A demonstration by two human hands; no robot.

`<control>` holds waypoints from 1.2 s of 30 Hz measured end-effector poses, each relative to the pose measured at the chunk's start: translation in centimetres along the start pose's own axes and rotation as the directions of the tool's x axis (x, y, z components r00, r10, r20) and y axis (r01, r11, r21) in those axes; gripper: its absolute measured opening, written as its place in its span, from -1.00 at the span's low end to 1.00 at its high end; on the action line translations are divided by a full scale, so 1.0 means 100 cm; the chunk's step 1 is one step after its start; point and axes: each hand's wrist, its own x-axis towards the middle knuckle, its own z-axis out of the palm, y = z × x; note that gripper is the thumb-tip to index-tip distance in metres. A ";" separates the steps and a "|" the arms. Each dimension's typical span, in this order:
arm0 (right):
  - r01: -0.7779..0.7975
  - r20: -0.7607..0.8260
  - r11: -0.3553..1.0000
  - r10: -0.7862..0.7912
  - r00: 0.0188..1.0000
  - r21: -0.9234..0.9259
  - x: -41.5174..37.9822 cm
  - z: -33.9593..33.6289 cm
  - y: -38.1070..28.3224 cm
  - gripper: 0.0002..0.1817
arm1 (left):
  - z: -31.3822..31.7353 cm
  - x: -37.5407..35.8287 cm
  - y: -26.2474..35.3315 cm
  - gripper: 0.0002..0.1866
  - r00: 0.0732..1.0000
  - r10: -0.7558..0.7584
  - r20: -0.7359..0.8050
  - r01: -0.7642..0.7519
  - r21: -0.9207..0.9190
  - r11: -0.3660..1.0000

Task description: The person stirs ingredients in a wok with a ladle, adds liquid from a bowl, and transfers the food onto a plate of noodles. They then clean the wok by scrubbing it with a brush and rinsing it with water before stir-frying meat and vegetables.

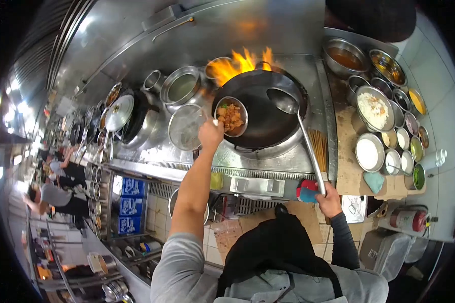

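My left hand is closed on the near-left rim of a metal bowl that holds browned food pieces with bits of green. The bowl is over the left part of a large black wok. Orange flames rise behind the wok's back-left rim. My right hand grips the handle end of a long metal ladle, whose round head is above the wok's upper right area. A round mesh strainer lies just left of my left hand.
Bamboo brush stands right of the wok. Farther right, a counter carries a white rice bowl, a bowl of white powder and several seasoning containers. Metal pots stand at back left. People are at far left.
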 end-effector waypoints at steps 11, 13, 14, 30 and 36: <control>-0.005 -0.237 0.986 -0.035 0.971 -0.167 -0.031 -0.010 0.007 -0.48 | 0.038 0.051 0.065 -0.84 0.763 0.641 -0.087 -0.566 0.389 0.726; -0.079 -0.232 0.958 0.013 0.973 -0.275 -0.025 -0.023 -0.011 -0.47 | 0.021 0.065 0.074 -0.84 0.708 0.697 -0.118 -0.611 0.394 0.687; -0.143 -0.227 0.911 0.057 0.972 -0.387 -0.023 -0.027 -0.017 -0.45 | 0.009 0.067 0.079 -0.83 0.654 0.741 -0.153 -0.645 0.399 0.652; 0.098 -0.251 0.706 -0.373 0.893 -0.702 0.022 0.000 -0.044 -0.33 | -0.029 0.034 0.096 -0.81 0.683 0.688 -0.245 -0.584 0.382 0.716; 0.141 -0.271 0.716 -0.429 0.862 -0.684 0.018 0.013 -0.039 -0.34 | -0.048 0.005 0.091 -0.65 0.773 0.519 -0.366 -0.478 0.202 0.855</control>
